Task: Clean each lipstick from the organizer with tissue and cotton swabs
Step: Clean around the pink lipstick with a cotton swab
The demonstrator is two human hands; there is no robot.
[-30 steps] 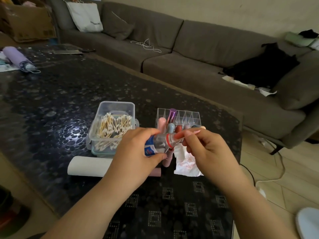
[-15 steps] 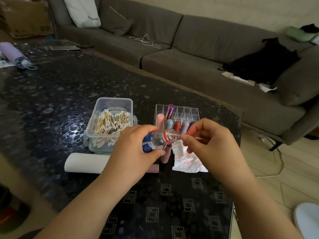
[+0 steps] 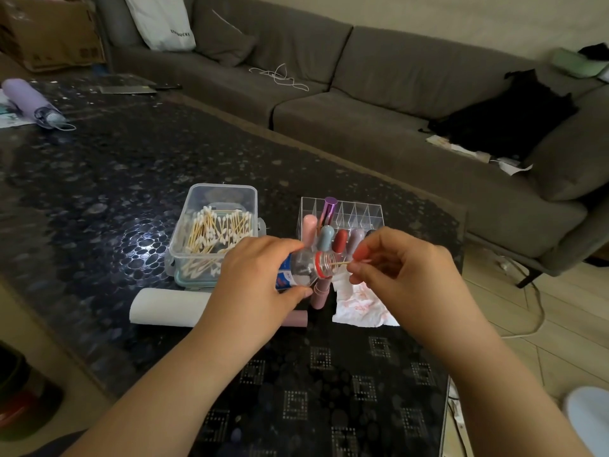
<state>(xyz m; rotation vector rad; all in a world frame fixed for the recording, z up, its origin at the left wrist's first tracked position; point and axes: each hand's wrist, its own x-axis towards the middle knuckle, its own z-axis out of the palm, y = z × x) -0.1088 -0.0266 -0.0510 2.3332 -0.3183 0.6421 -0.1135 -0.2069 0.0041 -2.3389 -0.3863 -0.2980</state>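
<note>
One clear organizer (image 3: 342,211) holding five upright lipsticks (image 3: 327,237); two more lipsticks (image 3: 319,293) on the desk (image 3: 99,192); one box of cotton swabs (image 3: 219,232); one tissue roll (image 3: 169,306); one stained tissue (image 3: 361,306); one small bottle (image 3: 306,268).

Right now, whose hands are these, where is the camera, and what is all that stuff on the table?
The camera sits on a person's head, looking down, so you see their own two bare hands. The left hand holds a small clear bottle tipped sideways. The right hand pinches a cotton swab and pokes it into the bottle's mouth. On the dark table are a plastic box of cotton swabs, a clear organizer with lipsticks standing in it, a tissue roll, and a stained tissue. A sofa is behind.
</note>
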